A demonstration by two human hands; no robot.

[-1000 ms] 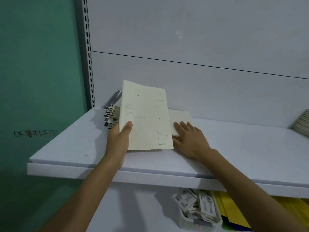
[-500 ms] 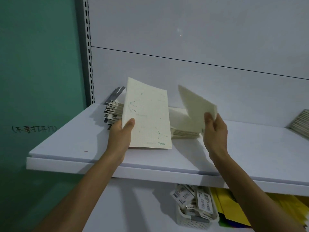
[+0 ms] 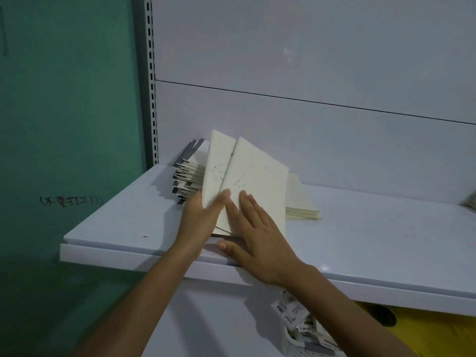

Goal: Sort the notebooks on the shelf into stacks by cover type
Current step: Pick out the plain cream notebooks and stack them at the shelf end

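- Mostly white, the shelf [image 3: 373,240] crosses the middle of the frame, with a green wall [image 3: 64,124] and a slotted post [image 3: 152,86] at upper left.
- At the shelf's back left lies a ragged grey-edged stack [image 3: 188,176]; a cream stack [image 3: 301,204] lies right of centre.
- Another stack's corner [image 3: 471,203] shows at the right edge.
- Below the shelf, at lower right, are a basket [image 3: 296,341] of tags [image 3: 291,310] and something yellow [image 3: 425,331].
- Two cream notebooks with star patterns stand tilted at centre, hiding part of both stacks; the front notebook [image 3: 260,176] overlaps the rear notebook [image 3: 216,161].
- The left hand [image 3: 199,220] grips the rear notebook at its lower left, with the thumb across the cover by the seam; its fingers are hidden behind.
- The right hand [image 3: 255,240] lies flat on the front notebook's lower part, its fingers [image 3: 247,204] straight and together.
- Its thumb is spread out low, near the shelf's front edge.
- Both forearms reach up from the bottom of the frame.
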